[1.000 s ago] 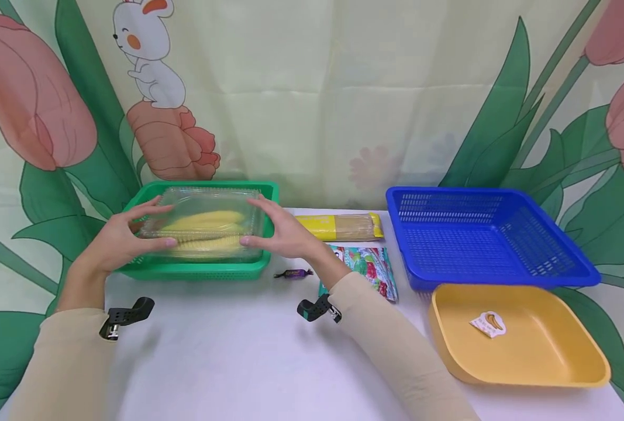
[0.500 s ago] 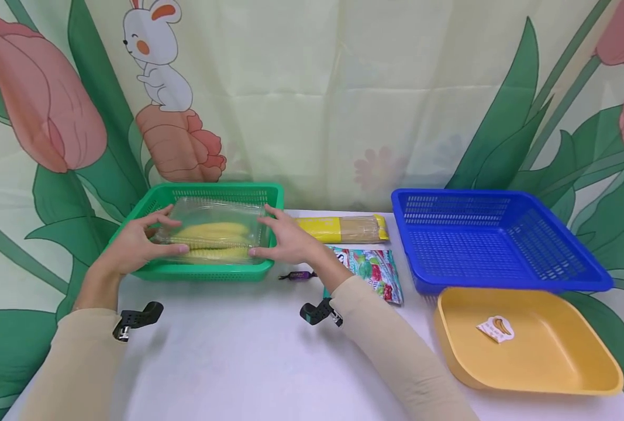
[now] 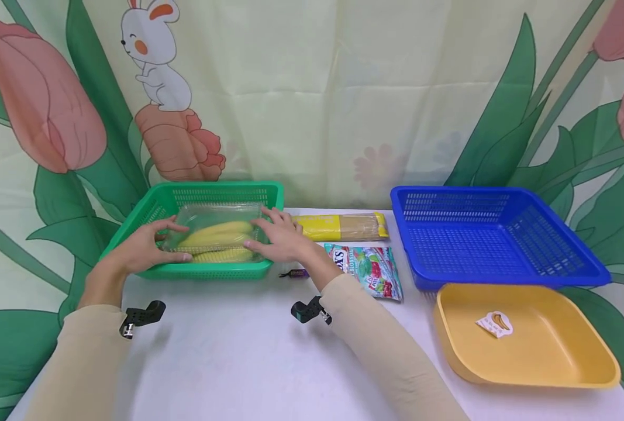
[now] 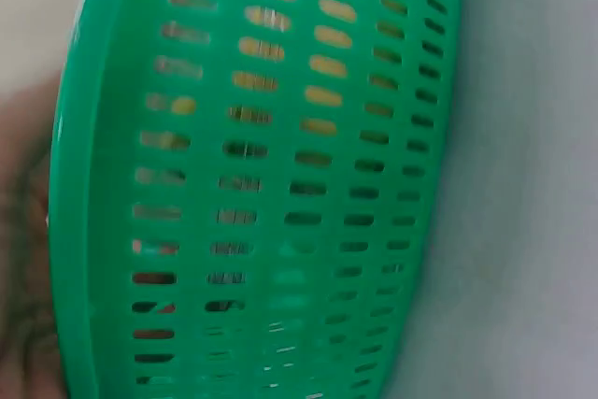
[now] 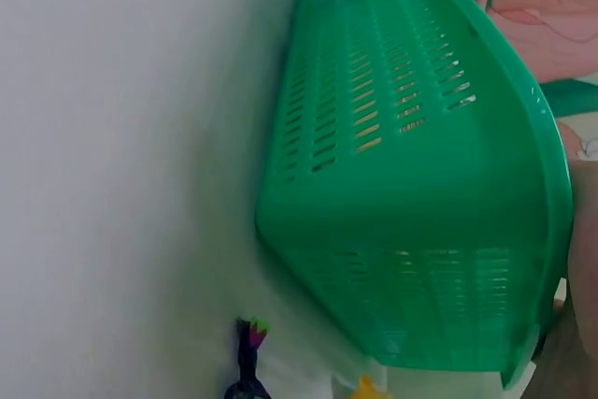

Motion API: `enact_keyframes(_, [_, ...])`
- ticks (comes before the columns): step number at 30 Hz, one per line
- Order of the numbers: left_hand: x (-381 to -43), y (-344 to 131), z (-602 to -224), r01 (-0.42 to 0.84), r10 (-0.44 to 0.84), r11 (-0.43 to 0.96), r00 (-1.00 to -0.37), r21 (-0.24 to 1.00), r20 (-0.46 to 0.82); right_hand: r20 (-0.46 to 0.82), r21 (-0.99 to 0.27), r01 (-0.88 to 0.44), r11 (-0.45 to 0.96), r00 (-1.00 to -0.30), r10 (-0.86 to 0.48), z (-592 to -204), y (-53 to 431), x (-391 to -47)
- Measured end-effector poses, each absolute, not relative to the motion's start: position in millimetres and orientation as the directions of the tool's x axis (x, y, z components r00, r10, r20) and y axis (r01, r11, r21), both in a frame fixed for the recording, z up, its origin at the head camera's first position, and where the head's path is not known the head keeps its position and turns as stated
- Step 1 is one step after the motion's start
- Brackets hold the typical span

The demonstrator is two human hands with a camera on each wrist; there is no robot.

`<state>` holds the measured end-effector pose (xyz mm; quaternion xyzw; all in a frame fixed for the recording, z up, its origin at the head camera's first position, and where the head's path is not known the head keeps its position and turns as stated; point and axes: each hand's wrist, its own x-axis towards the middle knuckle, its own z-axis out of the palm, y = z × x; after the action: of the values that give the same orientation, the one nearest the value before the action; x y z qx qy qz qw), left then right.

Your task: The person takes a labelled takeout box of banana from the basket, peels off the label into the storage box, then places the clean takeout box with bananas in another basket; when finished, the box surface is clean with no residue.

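A clear plastic box [image 3: 222, 213] lies within the green basket [image 3: 206, 272] at the left of the table. Yellow produce [image 3: 224, 234] shows through it, the front piece with rows of corn kernels. My left hand [image 3: 145, 245] holds the box's left end, thumb at the front corner and fingers along the top edge. At the right end my right hand [image 3: 282, 237] grips it, thumb in front and fingers behind. In both wrist views the basket wall mostly hides the box and fingers.
Right of the basket lie a yellow-labelled pack of noodles [image 3: 348, 227], a colourful candy bag [image 3: 369, 269] and a purple wrapped candy [image 3: 295, 273], partly behind the right wrist. Further right are a blue basket [image 3: 496, 280] and a yellow tub [image 3: 533, 362] with a banana-printed card [image 3: 496, 323].
Both hands have lowered the plastic box further into the green basket. The right hand has turned slightly, its fingers now at the basket's right rim. The head view has shifted a little.
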<state>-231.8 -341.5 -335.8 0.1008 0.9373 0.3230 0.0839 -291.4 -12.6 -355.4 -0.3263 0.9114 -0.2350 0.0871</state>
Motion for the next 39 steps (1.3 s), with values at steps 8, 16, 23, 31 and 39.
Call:
enact_keyframes(8, [-240,-347,-328,0.163,0.257,0.809,-0.962,0.564,-0.09,-0.035,-0.482,-0.531,0.696,-0.783,-0.622,-351,-20,-298])
enact_keyframes(16, [-246,-337,-334,0.155,0.262,0.836,-0.955,0.526,-0.136,-0.069,-0.443,-0.515,0.734,-0.796,-0.601,-354,-15,-300])
enact_keyframes(23, [-251,-329,-330,0.151,0.265,0.838,-0.953,0.525,-0.149,-0.042,-0.426,-0.523,0.739,-0.804,-0.593,-354,-7,-303])
enact_keyframes(31, [-249,-327,-329,0.136,0.253,0.85,-0.953,0.51,-0.168,-0.045,-0.452,-0.524,0.722,-0.795,-0.605,-353,-5,-304])
enact_keyframes(39, [-251,-330,-334,0.099,0.207,0.846,-0.966,0.523,-0.151,-0.005,-0.435,-0.578,0.691,-0.765,-0.644,-358,-7,-306])
